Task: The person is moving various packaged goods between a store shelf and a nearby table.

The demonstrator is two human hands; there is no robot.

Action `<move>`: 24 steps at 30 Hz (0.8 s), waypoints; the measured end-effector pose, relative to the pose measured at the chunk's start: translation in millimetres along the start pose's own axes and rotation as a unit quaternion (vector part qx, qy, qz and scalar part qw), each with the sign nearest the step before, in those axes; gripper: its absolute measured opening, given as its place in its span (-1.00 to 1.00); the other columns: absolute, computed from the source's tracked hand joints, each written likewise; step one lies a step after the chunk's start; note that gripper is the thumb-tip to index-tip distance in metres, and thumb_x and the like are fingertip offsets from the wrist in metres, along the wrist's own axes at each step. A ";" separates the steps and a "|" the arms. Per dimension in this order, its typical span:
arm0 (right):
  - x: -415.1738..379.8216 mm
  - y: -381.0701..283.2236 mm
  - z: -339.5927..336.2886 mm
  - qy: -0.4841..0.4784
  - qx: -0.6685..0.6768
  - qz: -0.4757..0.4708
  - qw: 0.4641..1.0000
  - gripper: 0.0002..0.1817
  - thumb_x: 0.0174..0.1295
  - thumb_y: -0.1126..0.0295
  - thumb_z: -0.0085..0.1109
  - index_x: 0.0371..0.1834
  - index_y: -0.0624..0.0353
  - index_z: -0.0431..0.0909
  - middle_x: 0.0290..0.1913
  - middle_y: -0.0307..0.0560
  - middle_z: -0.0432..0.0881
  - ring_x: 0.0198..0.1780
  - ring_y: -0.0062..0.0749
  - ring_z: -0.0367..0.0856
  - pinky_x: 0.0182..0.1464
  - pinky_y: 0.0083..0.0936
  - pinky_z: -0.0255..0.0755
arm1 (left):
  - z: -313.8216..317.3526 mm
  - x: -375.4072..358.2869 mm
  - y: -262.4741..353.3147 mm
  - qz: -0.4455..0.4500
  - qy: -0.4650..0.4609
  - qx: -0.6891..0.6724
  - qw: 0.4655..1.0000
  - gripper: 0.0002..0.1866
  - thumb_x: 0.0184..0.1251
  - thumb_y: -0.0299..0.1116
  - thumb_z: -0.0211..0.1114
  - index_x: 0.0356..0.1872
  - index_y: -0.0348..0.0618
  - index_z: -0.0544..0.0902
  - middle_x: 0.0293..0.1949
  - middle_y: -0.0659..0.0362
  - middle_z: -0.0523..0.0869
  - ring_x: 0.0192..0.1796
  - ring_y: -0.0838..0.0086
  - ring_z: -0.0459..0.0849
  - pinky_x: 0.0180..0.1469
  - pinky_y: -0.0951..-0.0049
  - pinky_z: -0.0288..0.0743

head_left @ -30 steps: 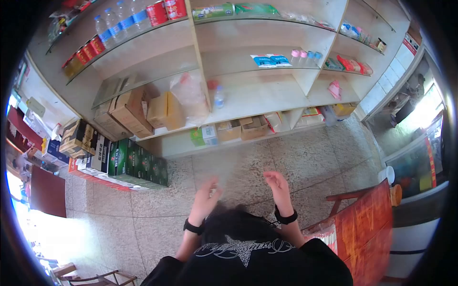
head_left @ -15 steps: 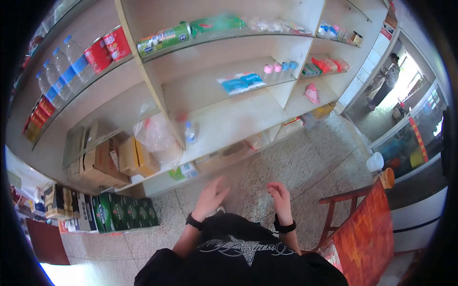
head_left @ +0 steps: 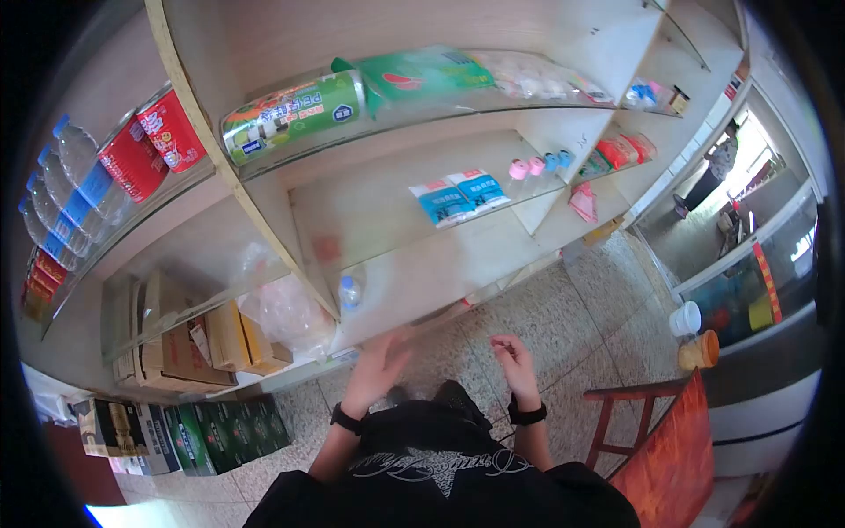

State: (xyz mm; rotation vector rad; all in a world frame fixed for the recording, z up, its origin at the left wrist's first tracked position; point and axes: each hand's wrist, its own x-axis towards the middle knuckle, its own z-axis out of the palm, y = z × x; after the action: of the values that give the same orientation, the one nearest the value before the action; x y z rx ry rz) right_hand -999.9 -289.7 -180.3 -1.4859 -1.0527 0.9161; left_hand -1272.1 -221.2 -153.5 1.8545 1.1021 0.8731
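As the shelves loom larger than a second ago, the packets at upper centre and bottle left of centre come nearer your reach; your left hand and right hand stay empty, fingers loosely bent.

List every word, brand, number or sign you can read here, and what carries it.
"PE": green-and-white cylindrical roll; its smaller print is unreadable.
Too blurred: red cylindrical cans; flat blue-and-white packets; green cardboard boxes.
Unclear: pale script on the black fabric shirt.
Nothing else reads clearly.
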 end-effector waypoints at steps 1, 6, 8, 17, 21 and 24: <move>10.5 -0.9 -3.3 -0.012 -0.031 0.022 0.999 -0.79 0.20 0.45 0.04 -0.12 0.22 0.52 -0.22 -0.16 0.58 -0.21 -0.52 0.52 -0.15 -0.56 0.40 | -2.8 2.4 0.2 -0.030 -0.001 -0.006 1.000 -0.56 0.23 -0.35 0.22 0.13 -0.23 0.41 0.00 0.04 0.57 0.01 0.32 0.57 0.02 0.39 0.43; 80.5 10.6 -9.7 -0.029 -0.059 -0.031 0.997 -0.81 0.20 0.46 0.05 -0.13 0.21 0.52 -0.25 -0.19 0.58 -0.23 -0.57 0.50 -0.14 -0.59 0.38 | -6.1 27.4 -8.0 -0.107 0.041 -0.022 0.993 -0.58 0.20 -0.30 0.21 0.08 -0.21 0.45 -0.02 -0.03 0.57 0.06 0.19 0.54 0.04 0.31 0.43; 110.9 4.2 -7.9 -0.043 -0.060 -0.025 0.997 -0.82 0.22 0.47 0.05 -0.13 0.22 0.52 -0.25 -0.21 0.59 -0.21 -0.59 0.50 -0.10 -0.64 0.34 | -3.2 45.9 -9.8 -0.134 0.063 -0.048 0.988 -0.57 0.20 -0.30 0.22 0.08 -0.21 0.45 -0.03 -0.01 0.57 0.03 0.25 0.56 0.02 0.33 0.45; 226.8 -32.1 15.6 -0.163 -0.061 -0.062 0.983 -0.65 0.17 0.42 0.09 0.05 0.21 0.41 0.00 -0.08 0.49 -0.14 -0.42 0.51 -0.14 -0.56 0.39 | 41.6 159.3 -24.5 -0.130 0.020 -0.115 0.985 -0.60 0.26 -0.37 0.17 0.12 -0.25 0.43 -0.01 0.08 0.58 -0.01 0.44 0.56 0.05 0.47 0.40; 288.8 1.8 25.5 -0.178 -0.126 -0.111 0.970 -0.52 0.16 0.37 0.11 0.15 0.28 0.31 0.11 0.05 0.40 -0.05 -0.23 0.48 -0.08 -0.44 0.41 | 63.8 220.8 -40.3 -0.143 0.038 -0.172 0.974 -0.59 0.27 -0.36 0.16 0.12 -0.27 0.42 0.00 0.09 0.56 0.04 0.46 0.52 0.10 0.48 0.36; 322.3 17.0 36.4 -0.178 -0.170 -0.155 0.957 -0.44 0.14 0.36 0.14 0.21 0.28 0.25 0.13 0.10 0.38 -0.05 -0.25 0.49 -0.10 -0.44 0.43 | 81.7 263.8 -63.7 -0.127 0.105 -0.151 0.975 -0.48 0.24 -0.31 0.18 0.21 -0.27 0.32 0.04 0.04 0.52 0.05 0.38 0.51 0.09 0.41 0.37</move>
State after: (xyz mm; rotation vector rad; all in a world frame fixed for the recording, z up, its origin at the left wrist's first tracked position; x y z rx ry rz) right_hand -928.3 25.9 -207.4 -1.3980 -1.7273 0.8192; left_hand -1124.5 15.4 -204.0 1.3622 1.2273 1.0369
